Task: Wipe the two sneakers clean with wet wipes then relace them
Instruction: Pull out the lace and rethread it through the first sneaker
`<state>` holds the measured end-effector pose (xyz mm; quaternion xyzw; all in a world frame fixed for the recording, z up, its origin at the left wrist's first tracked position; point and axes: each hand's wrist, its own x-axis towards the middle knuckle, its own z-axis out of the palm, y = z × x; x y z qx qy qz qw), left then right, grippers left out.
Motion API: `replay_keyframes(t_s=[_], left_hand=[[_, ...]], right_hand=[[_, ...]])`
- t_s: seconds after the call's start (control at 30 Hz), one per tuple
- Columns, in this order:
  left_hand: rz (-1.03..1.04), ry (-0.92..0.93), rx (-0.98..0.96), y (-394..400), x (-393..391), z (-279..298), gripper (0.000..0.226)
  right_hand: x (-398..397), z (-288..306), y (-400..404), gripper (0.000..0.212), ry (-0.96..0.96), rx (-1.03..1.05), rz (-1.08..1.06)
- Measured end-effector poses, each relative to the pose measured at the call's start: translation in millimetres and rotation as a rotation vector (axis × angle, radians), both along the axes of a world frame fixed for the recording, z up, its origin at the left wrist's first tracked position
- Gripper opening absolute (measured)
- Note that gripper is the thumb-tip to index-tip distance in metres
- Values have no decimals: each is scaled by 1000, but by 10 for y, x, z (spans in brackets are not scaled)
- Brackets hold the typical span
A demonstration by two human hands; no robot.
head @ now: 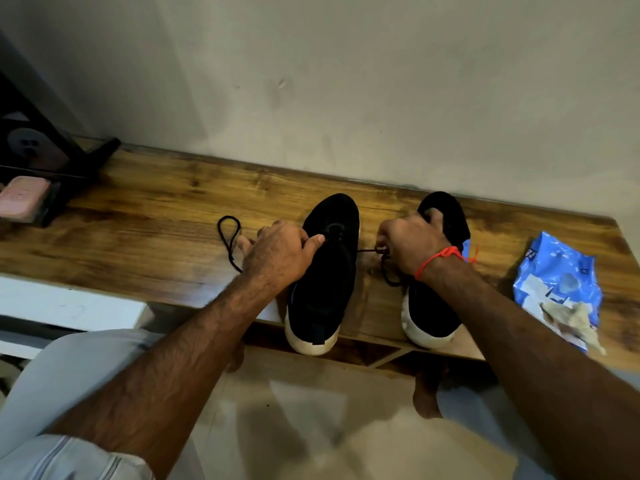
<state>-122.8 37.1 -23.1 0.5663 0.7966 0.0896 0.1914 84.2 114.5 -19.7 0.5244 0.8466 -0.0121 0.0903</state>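
On the wooden bench (156,216), the left hand (277,254) pinches the black lace (228,237) beside the left sneaker (325,271). The right hand (412,244) grips its other end between both sneakers. A blue wipes pack (557,278) lies right of the right sneaker (436,306).

Two black fabric sneakers with white soles (323,271) (433,306), black cord lace (228,237), streaky brown wood-grain table (156,220), blue white-flecked plastic wipes packet (557,275), red wrist thread (440,256).

Both bare forearms reach forward from the bottom edge. The left hand (280,251) lies knuckles up, fingers curled, thumb stretched toward the right. The right hand (412,244) is closed in a fist-like pinch, knuckles up, wrist slightly bent.
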Motion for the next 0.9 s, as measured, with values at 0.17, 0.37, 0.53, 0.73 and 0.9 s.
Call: replay_keyframes(t_s=[0.17, 0.37, 0.53, 0.73, 0.9], left_hand=[[8, -67, 23, 31, -6, -94, 48], [26, -74, 51, -3, -2, -76, 46], [-6, -20, 30, -20, 11, -48, 47], [-18, -122, 18, -10, -7, -62, 33], [-96, -197, -17, -15, -74, -96, 8]], right_hand=[[43, 7, 7, 27, 268, -74, -38], [-149, 5, -117, 16, 184, -101, 75], [-23, 52, -49, 20, -117, 23, -105], [-244, 13, -214, 31, 285, -88, 36], [-237, 41, -214, 24, 317, -90, 27]])
